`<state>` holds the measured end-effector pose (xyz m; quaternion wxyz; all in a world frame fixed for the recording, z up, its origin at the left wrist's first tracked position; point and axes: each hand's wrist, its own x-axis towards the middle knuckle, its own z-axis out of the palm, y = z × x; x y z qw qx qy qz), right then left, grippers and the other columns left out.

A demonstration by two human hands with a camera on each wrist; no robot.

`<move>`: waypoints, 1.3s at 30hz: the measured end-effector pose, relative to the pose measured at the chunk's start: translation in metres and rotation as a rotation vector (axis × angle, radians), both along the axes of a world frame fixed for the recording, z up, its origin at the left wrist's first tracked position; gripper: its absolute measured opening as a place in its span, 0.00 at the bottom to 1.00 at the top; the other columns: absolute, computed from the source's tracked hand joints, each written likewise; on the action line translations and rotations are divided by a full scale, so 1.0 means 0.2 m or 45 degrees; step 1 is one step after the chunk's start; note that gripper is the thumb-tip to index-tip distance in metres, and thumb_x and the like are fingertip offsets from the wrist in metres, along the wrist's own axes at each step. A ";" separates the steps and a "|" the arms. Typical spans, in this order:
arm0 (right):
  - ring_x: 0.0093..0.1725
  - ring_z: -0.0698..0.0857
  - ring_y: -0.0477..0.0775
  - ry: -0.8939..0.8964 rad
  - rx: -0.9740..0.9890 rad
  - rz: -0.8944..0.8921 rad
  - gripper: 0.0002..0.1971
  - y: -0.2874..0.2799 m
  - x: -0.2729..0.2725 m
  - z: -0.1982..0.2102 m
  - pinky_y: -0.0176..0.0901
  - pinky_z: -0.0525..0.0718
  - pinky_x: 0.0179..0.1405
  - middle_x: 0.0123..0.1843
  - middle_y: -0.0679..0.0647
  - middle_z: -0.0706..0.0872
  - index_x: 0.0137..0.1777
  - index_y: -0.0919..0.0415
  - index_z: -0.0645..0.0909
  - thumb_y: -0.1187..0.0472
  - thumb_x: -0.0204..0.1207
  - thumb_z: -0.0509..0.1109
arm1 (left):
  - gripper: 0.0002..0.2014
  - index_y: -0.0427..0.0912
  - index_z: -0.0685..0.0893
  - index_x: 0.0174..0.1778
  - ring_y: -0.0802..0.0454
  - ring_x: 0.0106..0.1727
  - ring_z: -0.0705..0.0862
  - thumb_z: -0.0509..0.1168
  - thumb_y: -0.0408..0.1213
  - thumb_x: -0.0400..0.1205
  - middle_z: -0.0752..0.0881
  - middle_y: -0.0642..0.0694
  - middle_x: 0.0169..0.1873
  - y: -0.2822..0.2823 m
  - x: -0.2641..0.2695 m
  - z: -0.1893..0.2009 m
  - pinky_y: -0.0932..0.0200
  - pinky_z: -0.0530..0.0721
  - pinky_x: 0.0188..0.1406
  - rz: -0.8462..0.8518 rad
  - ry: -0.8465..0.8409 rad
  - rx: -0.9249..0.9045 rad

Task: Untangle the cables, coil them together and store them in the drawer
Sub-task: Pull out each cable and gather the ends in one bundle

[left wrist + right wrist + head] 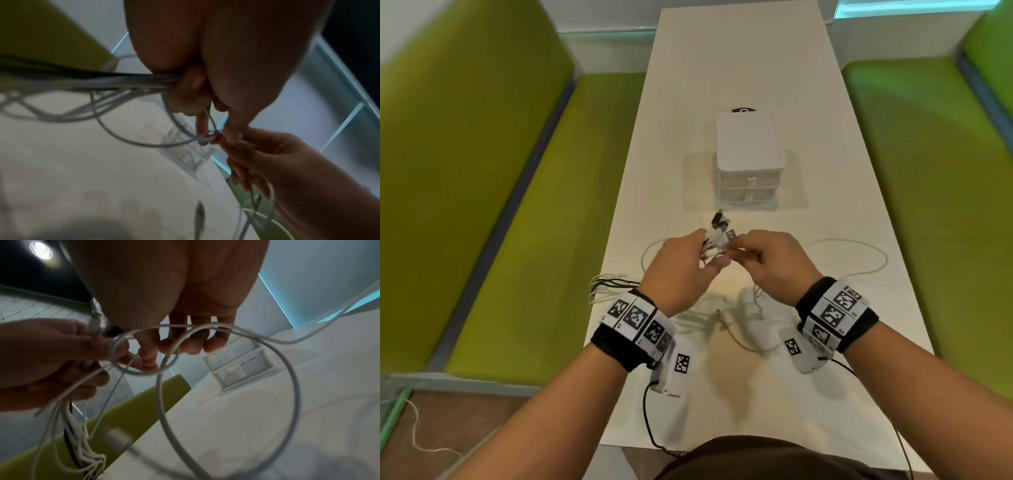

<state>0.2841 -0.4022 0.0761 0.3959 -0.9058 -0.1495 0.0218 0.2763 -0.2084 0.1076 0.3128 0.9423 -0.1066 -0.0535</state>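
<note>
Both hands are raised over the white table [808, 102]. My left hand [709, 255] grips a bundle of white and black cables [717, 233] near their plug ends, which stick up between the two hands. The bundle [123, 81] trails left off the table edge [613, 287]. My right hand [739, 251] pinches one white cable [207, 138] right at the left fingertips. That cable's loop [226, 386] hangs under the right hand and runs across the table to the right [859, 253]. The small white two-drawer unit [748, 161] stands beyond the hands, both drawers closed.
A loose cable end with a metal plug [722, 318] lies on the table below the hands. Green benches [517, 222] flank the table on both sides. A purple object [743, 110] peeks out behind the drawer unit.
</note>
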 end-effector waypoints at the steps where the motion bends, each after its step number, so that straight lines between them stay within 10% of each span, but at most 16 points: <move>1: 0.42 0.83 0.46 -0.023 0.005 -0.015 0.08 0.00 0.00 0.01 0.51 0.82 0.46 0.41 0.45 0.88 0.52 0.42 0.89 0.47 0.81 0.70 | 0.04 0.52 0.83 0.49 0.64 0.39 0.84 0.69 0.47 0.83 0.90 0.57 0.35 0.00 0.00 -0.01 0.63 0.78 0.40 0.013 0.080 -0.076; 9: 0.61 0.72 0.51 0.051 -0.441 -0.004 0.08 -0.12 0.02 -0.02 0.54 0.69 0.62 0.56 0.42 0.80 0.48 0.48 0.82 0.46 0.84 0.67 | 0.16 0.54 0.77 0.30 0.57 0.24 0.71 0.71 0.40 0.82 0.73 0.61 0.19 0.16 0.09 0.07 0.62 0.74 0.25 0.387 0.063 -0.544; 14: 0.40 0.82 0.45 0.236 -0.588 0.033 0.11 -0.12 0.03 0.02 0.45 0.78 0.44 0.34 0.41 0.85 0.38 0.44 0.85 0.40 0.75 0.73 | 0.20 0.54 0.72 0.28 0.58 0.21 0.63 0.73 0.37 0.82 0.67 0.60 0.17 0.24 0.10 0.05 0.63 0.71 0.19 0.535 0.010 -0.559; 17: 0.36 0.81 0.44 0.234 -0.661 0.025 0.11 -0.12 0.04 0.03 0.42 0.73 0.35 0.31 0.42 0.83 0.39 0.45 0.87 0.40 0.76 0.73 | 0.19 0.57 0.76 0.27 0.51 0.24 0.70 0.72 0.40 0.83 0.73 0.58 0.19 0.31 0.10 0.03 0.53 0.76 0.24 0.592 -0.047 -0.368; 25: 0.50 0.86 0.50 0.288 -0.391 -0.069 0.13 -0.22 0.07 -0.02 0.54 0.81 0.58 0.43 0.45 0.90 0.45 0.49 0.90 0.47 0.85 0.67 | 0.06 0.43 0.84 0.46 0.45 0.35 0.78 0.69 0.42 0.83 0.83 0.44 0.35 0.63 0.13 0.06 0.54 0.72 0.32 0.785 -0.153 0.018; 28: 0.66 0.75 0.55 0.177 -0.571 -0.153 0.08 -0.25 0.08 -0.08 0.57 0.71 0.65 0.60 0.46 0.83 0.52 0.48 0.89 0.48 0.80 0.72 | 0.11 0.39 0.83 0.46 0.38 0.42 0.81 0.68 0.45 0.84 0.84 0.38 0.40 0.80 0.11 0.10 0.46 0.77 0.42 0.920 -0.198 0.112; 32: 0.71 0.75 0.53 0.152 -0.177 -0.198 0.20 -0.27 0.06 -0.12 0.52 0.77 0.71 0.72 0.48 0.75 0.66 0.46 0.84 0.58 0.74 0.80 | 0.11 0.45 0.78 0.40 0.41 0.35 0.80 0.65 0.47 0.83 0.83 0.41 0.35 1.05 0.02 0.12 0.48 0.80 0.39 1.049 -0.174 0.274; 36: 0.60 0.82 0.47 0.013 0.049 -0.320 0.12 -0.26 0.04 -0.12 0.43 0.80 0.62 0.62 0.47 0.80 0.58 0.49 0.86 0.52 0.77 0.79 | 0.20 0.50 0.74 0.42 0.37 0.27 0.81 0.48 0.61 0.72 0.80 0.38 0.29 1.64 0.02 -0.17 0.38 0.88 0.29 0.989 -0.130 0.577; 39: 0.49 0.84 0.50 0.099 -0.073 -0.443 0.03 -0.30 0.04 -0.07 0.47 0.83 0.54 0.48 0.49 0.85 0.47 0.53 0.85 0.61 0.79 0.72 | 0.21 0.47 0.77 0.42 0.37 0.26 0.80 0.50 0.61 0.76 0.79 0.38 0.29 1.53 0.01 -0.08 0.41 0.86 0.27 0.823 -0.121 0.671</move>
